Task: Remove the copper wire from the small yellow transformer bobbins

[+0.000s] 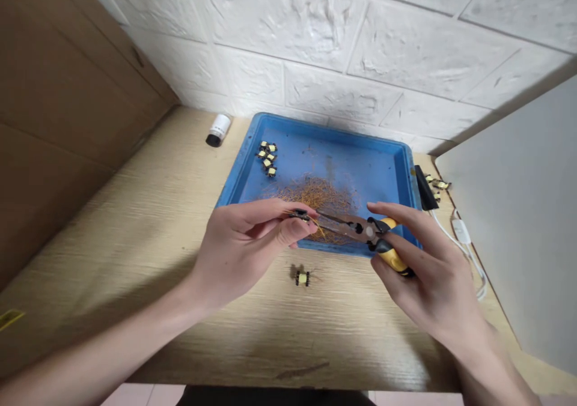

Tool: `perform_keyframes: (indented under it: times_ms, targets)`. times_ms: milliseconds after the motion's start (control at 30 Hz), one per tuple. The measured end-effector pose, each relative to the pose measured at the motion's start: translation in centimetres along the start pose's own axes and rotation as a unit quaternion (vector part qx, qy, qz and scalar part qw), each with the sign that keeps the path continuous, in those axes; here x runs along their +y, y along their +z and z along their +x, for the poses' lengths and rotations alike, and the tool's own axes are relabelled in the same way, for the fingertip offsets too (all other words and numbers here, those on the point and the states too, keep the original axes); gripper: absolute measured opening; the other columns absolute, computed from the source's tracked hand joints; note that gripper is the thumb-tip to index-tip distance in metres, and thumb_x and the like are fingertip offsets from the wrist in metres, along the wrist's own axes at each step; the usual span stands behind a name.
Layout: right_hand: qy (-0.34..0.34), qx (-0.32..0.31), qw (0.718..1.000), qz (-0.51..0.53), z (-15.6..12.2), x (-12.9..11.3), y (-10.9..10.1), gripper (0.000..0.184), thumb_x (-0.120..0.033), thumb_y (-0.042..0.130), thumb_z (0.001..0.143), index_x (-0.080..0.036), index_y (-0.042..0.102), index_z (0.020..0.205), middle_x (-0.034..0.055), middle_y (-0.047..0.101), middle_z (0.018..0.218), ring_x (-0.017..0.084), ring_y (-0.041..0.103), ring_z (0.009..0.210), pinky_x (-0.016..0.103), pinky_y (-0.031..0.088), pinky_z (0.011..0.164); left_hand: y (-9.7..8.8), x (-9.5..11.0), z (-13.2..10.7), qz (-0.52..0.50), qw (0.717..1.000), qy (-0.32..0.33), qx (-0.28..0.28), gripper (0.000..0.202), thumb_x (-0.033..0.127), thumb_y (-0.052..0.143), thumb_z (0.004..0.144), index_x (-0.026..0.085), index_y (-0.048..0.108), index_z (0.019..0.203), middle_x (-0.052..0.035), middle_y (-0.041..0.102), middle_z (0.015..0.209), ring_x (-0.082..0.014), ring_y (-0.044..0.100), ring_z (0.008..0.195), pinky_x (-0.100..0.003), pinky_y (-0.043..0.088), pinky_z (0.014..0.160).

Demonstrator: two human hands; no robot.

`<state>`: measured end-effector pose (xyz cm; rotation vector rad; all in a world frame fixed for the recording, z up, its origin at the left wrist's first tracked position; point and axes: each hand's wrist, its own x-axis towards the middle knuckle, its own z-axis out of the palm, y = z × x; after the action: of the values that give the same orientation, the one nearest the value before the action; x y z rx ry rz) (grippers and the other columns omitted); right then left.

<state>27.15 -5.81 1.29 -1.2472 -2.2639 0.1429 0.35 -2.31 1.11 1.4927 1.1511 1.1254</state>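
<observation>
Being pinched between the thumb and fingers of the left hand [238, 253], a small dark part [299, 215] is being held above the near side of the tray [356, 148], thin wires [320, 226] sticking out. Pliers [363, 230] are being gripped by the right hand [437, 280], its fingers clamped about the yellow handles, and the parted jaws are being held at the wires. Clippings [315, 191] and a cluster of yellow parts [267, 157] are being contained in the tray. Another part [302, 278] is being supported by the table [148, 214], in front of the tray.
</observation>
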Motion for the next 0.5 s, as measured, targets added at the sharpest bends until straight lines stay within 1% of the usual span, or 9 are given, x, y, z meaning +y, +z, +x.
perform_keyframes:
  times_ms: [133, 233, 300, 400, 500]
  targets:
    - [-0.009, 0.001, 1.0, 0.003, -0.06, -0.33, -0.17, 0.006, -0.014, 0.067, 0.098, -0.018, 0.069, 0.101, 0.0166, 0.068, 0.145, 0.032, 0.067, 0.128, 0.05, 0.055, 0.106, -0.03, -0.01, -0.26, 0.006, 1.0, 0.007, -0.004, 0.023, 0.048, 0.083, 0.094, 0.025, 0.087, 0.096, 0.0014, 0.076, 0.067, -0.0134, 0.065, 0.057, -0.023, 0.052, 0.053]
    - [-0.002, -0.003, 1.0, 0.006, -0.13, -0.56, -0.33, 0.005, -0.015, 0.067, 0.098, -0.019, 0.069, 0.102, 0.0157, 0.068, 0.143, 0.032, 0.068, 0.126, 0.049, 0.055, 0.105, -0.05, -0.04, -0.39, 0.022, 1.0, 0.011, -0.008, 0.023, 0.048, 0.081, 0.095, 0.025, 0.087, 0.094, 0.0015, 0.075, 0.066, -0.0138, 0.063, 0.057, -0.025, 0.047, 0.05]
    - [0.007, -0.002, 1.0, 0.011, -0.15, -0.67, -0.43, 0.005, -0.015, 0.068, 0.098, -0.02, 0.068, 0.1, 0.0134, 0.071, 0.136, 0.028, 0.07, 0.117, 0.045, 0.056, 0.1, -0.01, 0.0, -0.37, 0.027, 0.999, 0.018, -0.013, 0.021, 0.046, 0.081, 0.096, 0.026, 0.087, 0.094, 0.0016, 0.077, 0.069, -0.0133, 0.062, 0.057, -0.025, 0.044, 0.049]
    - [0.016, 0.007, 1.0, 0.02, -0.1, -0.8, -0.5, 0.006, -0.015, 0.069, 0.097, -0.02, 0.068, 0.097, 0.0096, 0.074, 0.121, 0.022, 0.072, 0.101, 0.037, 0.058, 0.088, 0.12, 0.09, -0.29, 0.021, 0.999, 0.023, -0.018, 0.02, 0.043, 0.079, 0.098, 0.025, 0.087, 0.094, 0.0007, 0.081, 0.078, -0.0135, 0.065, 0.061, -0.025, 0.048, 0.053]
    - [0.017, 0.02, 0.999, 0.026, 0.03, -0.96, -0.38, 0.008, -0.014, 0.07, 0.094, -0.02, 0.068, 0.091, 0.0082, 0.075, 0.112, 0.019, 0.074, 0.092, 0.033, 0.059, 0.08, 0.19, 0.09, -0.28, 0.034, 0.999, 0.037, -0.015, 0.021, 0.043, 0.078, 0.099, 0.025, 0.088, 0.096, -0.0001, 0.082, 0.079, -0.0142, 0.068, 0.061, -0.025, 0.051, 0.054]
